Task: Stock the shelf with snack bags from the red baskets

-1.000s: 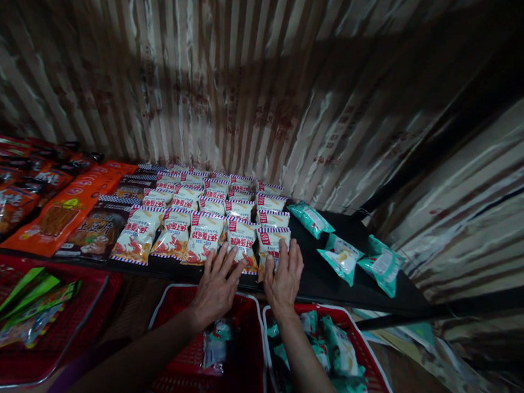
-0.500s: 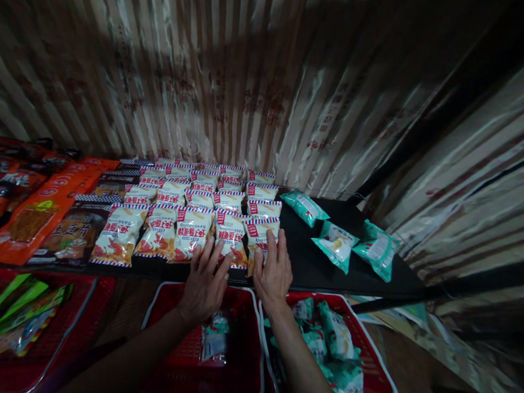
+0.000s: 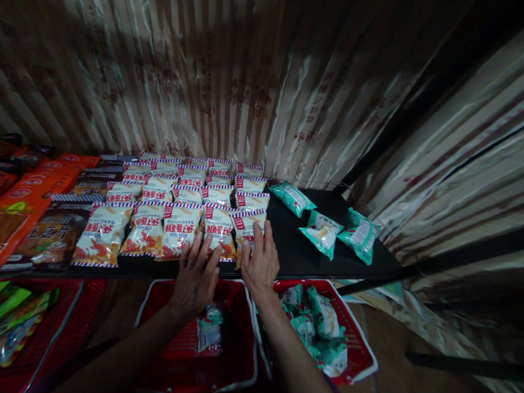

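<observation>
Rows of white snack packets [image 3: 185, 196] with red print lie on a black shelf [image 3: 302, 256]. My left hand [image 3: 195, 279] rests open, fingers spread, on the front edge of a front-row packet [image 3: 178, 227]. Flat on the rightmost front packet [image 3: 244, 224] lies my right hand [image 3: 260, 263], also open. Three teal packets [image 3: 324, 228] sit loose on the shelf to the right of my hands.
Below the shelf stand two red baskets: one [image 3: 238, 375] with a single packet, one [image 3: 360, 345] with several teal packets. A third red basket [image 3: 35, 362] at left holds green packets. Orange and dark packets [image 3: 25, 219] fill the shelf's left. Striped foil sheeting [image 3: 235, 72] backs the shelf.
The view has drifted, so everything sits a little further left and higher. Both hands stay flat on the front-row packets, with no packet lifted.
</observation>
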Tool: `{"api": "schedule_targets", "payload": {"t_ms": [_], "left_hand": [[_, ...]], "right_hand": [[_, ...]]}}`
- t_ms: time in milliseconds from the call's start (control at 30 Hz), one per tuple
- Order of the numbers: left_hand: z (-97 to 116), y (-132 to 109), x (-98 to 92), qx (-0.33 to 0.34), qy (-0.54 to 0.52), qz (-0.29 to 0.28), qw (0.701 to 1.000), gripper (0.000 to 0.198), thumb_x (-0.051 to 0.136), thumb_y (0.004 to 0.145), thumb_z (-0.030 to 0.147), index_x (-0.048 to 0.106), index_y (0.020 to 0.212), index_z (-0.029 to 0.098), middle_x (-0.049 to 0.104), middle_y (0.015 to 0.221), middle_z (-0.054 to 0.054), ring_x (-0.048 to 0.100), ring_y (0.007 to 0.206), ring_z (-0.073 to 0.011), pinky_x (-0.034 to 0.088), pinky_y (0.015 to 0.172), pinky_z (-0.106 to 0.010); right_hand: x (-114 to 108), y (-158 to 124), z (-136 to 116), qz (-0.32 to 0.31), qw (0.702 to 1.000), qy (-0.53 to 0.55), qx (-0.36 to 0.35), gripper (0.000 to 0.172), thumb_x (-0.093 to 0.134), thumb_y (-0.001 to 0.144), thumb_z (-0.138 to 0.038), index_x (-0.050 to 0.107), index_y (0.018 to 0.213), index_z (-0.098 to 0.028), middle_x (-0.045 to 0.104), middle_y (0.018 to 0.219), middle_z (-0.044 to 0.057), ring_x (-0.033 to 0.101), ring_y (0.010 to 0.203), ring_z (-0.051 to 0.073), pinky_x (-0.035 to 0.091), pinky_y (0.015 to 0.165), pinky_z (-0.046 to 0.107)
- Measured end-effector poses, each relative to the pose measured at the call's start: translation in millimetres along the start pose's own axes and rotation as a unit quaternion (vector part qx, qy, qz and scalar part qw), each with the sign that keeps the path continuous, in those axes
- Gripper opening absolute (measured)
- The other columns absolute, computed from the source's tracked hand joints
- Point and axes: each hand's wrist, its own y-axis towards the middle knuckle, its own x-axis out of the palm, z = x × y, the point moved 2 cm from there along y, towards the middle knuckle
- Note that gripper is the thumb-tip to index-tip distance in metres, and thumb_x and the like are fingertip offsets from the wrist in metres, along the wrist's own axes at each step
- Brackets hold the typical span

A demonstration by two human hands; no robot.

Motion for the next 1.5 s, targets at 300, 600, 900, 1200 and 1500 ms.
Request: {"api": "schedule_targets", "payload": {"t_ms": [300,600,900,1200,1500], "left_hand": [[-0.1,-0.6,0.2,-0.003,0.002,-0.005,1.0,0.052,0.046,0.086,0.014,0.036,0.137,0.017,0.029,0.15,-0.015,0.009,0.142,-0.0311,0.019,0.111,-0.055],[-0.1,2.5,-0.3,-0.024,0.017,-0.021,0.999,0.046,0.047,0.087,0.023,0.045,0.133,0.017,0.032,0.149,-0.013,0.012,0.142,-0.0311,0.017,0.112,-0.053],[2.5,12.9,-4.6,-0.031,0.02,0.002,0.999,0.047,0.051,0.087,0.033,0.047,0.133,0.026,0.039,0.146,-0.006,0.02,0.14,-0.0299,0.018,0.112,-0.051],[29.5,35.0,10.0,0.021,0.013,-0.014,1.0,0.048,0.048,0.089,0.033,0.042,0.136,0.025,0.035,0.148,-0.008,0.021,0.14,-0.0287,0.017,0.112,-0.053],[43.0,54.3,21.9,0.005,0.006,-0.011,1.0,0.048,0.046,0.088,0.029,0.043,0.135,0.02,0.039,0.145,-0.011,0.025,0.139,-0.0267,0.015,0.114,-0.052]], "right_hand": [[-3.9,-1.1,-2.5,-0.001,1.0,0.011,0.002,0.056,0.039,0.091,-0.041,0.036,0.14,-0.014,0.031,0.148,0.017,0.04,0.13,0.03,0.041,0.097,0.043],[-8.3,1.0,5.7,0.03,0.998,0.055,0.032,0.059,0.036,0.091,-0.046,0.032,0.142,-0.015,0.029,0.149,0.018,0.032,0.135,0.032,0.035,0.101,0.05],[4.7,58.1,53.9,-0.037,0.909,0.342,0.235,0.065,0.033,0.088,-0.057,0.036,0.14,-0.019,0.038,0.146,0.011,0.034,0.135,0.024,0.026,0.111,0.044],[26.8,80.2,71.1,-0.079,0.871,0.401,0.273,0.07,0.043,0.082,-0.062,0.04,0.139,-0.02,0.038,0.147,0.008,0.036,0.134,0.023,0.027,0.111,0.041],[23.7,78.1,73.0,-0.143,0.858,0.446,0.211,0.061,0.044,0.084,-0.058,0.046,0.134,-0.024,0.05,0.138,0.005,0.049,0.123,0.023,0.04,0.102,0.04]]}}
